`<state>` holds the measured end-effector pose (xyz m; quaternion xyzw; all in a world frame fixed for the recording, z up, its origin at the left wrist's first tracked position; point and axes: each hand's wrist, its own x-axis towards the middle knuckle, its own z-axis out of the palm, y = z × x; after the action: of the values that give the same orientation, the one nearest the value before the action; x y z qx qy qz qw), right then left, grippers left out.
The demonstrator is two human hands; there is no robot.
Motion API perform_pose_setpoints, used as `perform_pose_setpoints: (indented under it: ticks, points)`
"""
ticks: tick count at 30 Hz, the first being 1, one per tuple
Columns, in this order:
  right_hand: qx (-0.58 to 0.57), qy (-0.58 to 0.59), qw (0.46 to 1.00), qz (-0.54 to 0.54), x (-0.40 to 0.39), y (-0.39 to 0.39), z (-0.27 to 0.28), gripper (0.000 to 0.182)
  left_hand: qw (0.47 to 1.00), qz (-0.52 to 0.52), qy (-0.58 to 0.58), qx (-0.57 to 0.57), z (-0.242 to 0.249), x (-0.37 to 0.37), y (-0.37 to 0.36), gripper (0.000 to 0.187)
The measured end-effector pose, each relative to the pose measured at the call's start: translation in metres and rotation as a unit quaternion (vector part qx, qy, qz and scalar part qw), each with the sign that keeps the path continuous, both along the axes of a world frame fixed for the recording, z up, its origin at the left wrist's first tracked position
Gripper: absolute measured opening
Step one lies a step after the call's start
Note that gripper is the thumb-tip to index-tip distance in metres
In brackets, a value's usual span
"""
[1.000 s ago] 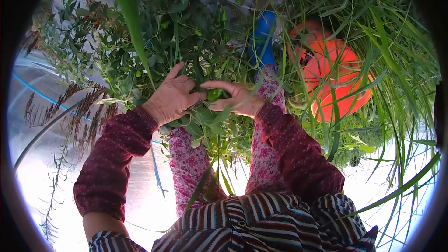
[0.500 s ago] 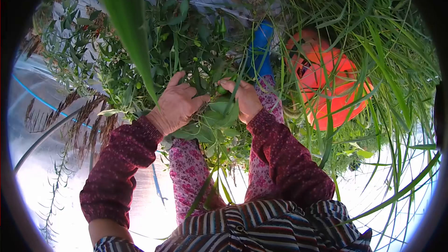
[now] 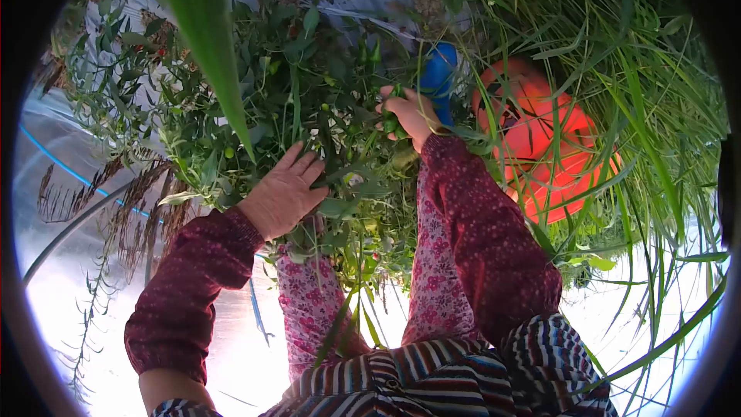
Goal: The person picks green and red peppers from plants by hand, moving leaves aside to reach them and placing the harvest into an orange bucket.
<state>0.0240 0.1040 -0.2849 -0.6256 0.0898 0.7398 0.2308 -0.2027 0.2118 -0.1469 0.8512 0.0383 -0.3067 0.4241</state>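
My left hand (image 3: 284, 194) lies over the leafy pepper plant (image 3: 266, 112), its fingers stretched out and slightly apart, holding nothing visible. My right hand (image 3: 413, 116) is higher and to the right, near the blue boot. Its fingers are curled around green peppers (image 3: 392, 120), partly hidden by the fingers and foliage. More small green peppers (image 3: 373, 52) hang among the leaves just above this hand.
An orange-red plastic container or bag (image 3: 544, 147) sits in tall grass (image 3: 641, 108) on the right. A blue boot (image 3: 438, 73) stands beside the plants. One long blade of grass (image 3: 202, 38) crosses close to the camera. A blue line (image 3: 69, 168) runs at left.
My right hand has moved up and away from my left hand, now around green peppers. My left hand has dropped slightly, and its fingers have straightened over the leaves.
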Motion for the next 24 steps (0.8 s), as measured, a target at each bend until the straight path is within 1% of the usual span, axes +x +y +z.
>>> perform_pose_setpoints:
  ticks: [1, 2, 3, 4, 5, 6, 7, 8, 9, 10, 11, 12, 13, 14, 15, 16, 17, 18, 20, 21, 22, 23, 24]
  points:
    - [-0.012, -0.044, 0.997, 0.068, -0.004, 0.001, -0.013, 0.032, 1.000, 0.000, 0.001, 0.000, -0.002, 0.003, 0.002, 0.029]
    - [-0.013, -0.042, 0.997, 0.068, -0.006, 0.002, -0.027, 0.032, 0.998, -0.034, 0.056, -0.025, -0.004, 0.006, 0.003, 0.036]
    - [-0.068, -0.075, 0.984, 0.146, -0.009, 0.006, -0.041, 0.031, 0.990, -0.068, 0.113, -0.048, -0.004, 0.009, 0.006, 0.045]
    - [-0.120, -0.109, 0.961, 0.223, -0.011, 0.008, -0.063, 0.031, 0.990, -0.069, 0.116, -0.046, -0.006, 0.013, 0.010, 0.045]
    - [-0.118, -0.108, 0.962, 0.221, -0.017, 0.005, -0.089, 0.031, 0.983, -0.074, 0.148, -0.075, -0.009, 0.017, 0.013, 0.047]
    - [-0.026, -0.119, 0.922, 0.367, -0.024, 0.005, -0.104, 0.031, 0.975, -0.079, 0.180, -0.105, -0.011, 0.023, 0.016, 0.049]
    - [0.068, -0.125, 0.853, 0.502, -0.030, 0.000, -0.115, 0.031, 0.974, -0.080, 0.183, -0.105, -0.013, 0.029, 0.017, 0.049]
    - [-0.004, 0.012, 0.916, 0.402, -0.029, -0.009, -0.123, 0.053, 0.971, -0.077, 0.199, -0.112, -0.014, 0.035, 0.018, 0.049]
    - [-0.004, 0.015, 0.917, 0.399, -0.031, 0.002, -0.101, 0.053, 0.967, -0.076, 0.213, -0.119, -0.015, 0.041, 0.019, 0.049]
    - [-0.061, -0.049, 0.933, 0.351, -0.034, 0.014, -0.081, 0.052, 0.967, -0.079, 0.213, -0.118, -0.016, 0.049, 0.020, 0.049]
    - [-0.119, -0.110, 0.940, 0.300, -0.036, 0.018, -0.072, 0.051, 0.962, -0.076, 0.229, -0.127, -0.018, 0.057, 0.022, 0.048]
    - [-0.121, -0.110, 0.941, 0.298, -0.037, 0.011, -0.081, 0.051, 0.957, -0.073, 0.245, -0.137, -0.020, 0.064, 0.022, 0.046]
    - [-0.115, -0.104, 0.952, 0.263, -0.040, 0.003, -0.093, 0.049, 0.957, -0.075, 0.244, -0.137, -0.023, 0.071, 0.022, 0.046]
    - [-0.109, -0.097, 0.963, 0.228, -0.042, -0.007, -0.103, 0.048, 0.956, -0.044, 0.251, -0.145, -0.027, 0.077, 0.023, 0.044]
    - [-0.109, -0.097, 0.963, 0.227, -0.040, -0.011, -0.099, 0.048, 0.954, -0.013, 0.259, -0.151, -0.032, 0.083, 0.024, 0.042]
    - [-0.089, -0.081, 0.984, 0.135, -0.039, -0.015, -0.088, 0.036, 0.954, -0.013, 0.259, -0.150, -0.041, 0.087, 0.021, 0.042]
    - [-0.067, -0.062, 0.995, 0.042, -0.037, -0.017, -0.078, 0.025, 0.962, 0.032, 0.240, -0.129, -0.055, 0.088, 0.015, 0.041]
    - [-0.066, -0.064, 0.995, 0.041, -0.035, -0.023, -0.076, 0.025, 0.967, 0.078, 0.217, -0.109, -0.070, 0.091, 0.009, 0.040]
    - [0.051, -0.126, 0.990, 0.042, -0.035, -0.044, -0.078, 0.030, 0.963, 0.190, 0.169, -0.088, -0.101, 0.098, 0.000, 0.040]
    - [0.052, -0.128, 0.989, 0.044, -0.035, -0.045, -0.069, 0.030, 0.963, 0.192, 0.167, -0.088, -0.113, 0.104, -0.005, 0.040]
    - [0.020, -0.094, 0.994, -0.056, -0.034, -0.046, -0.056, 0.033, 0.957, 0.252, 0.144, -0.011, -0.122, 0.111, -0.009, 0.032]
    - [-0.014, -0.058, 0.986, -0.156, -0.034, -0.047, -0.042, 0.036, 0.941, 0.310, 0.119, 0.064, -0.130, 0.115, -0.012, 0.025]
    - [-0.029, -0.041, 0.975, -0.215, -0.030, -0.045, -0.028, 0.038, 0.941, 0.312, 0.118, 0.063, -0.137, 0.117, -0.015, 0.025]
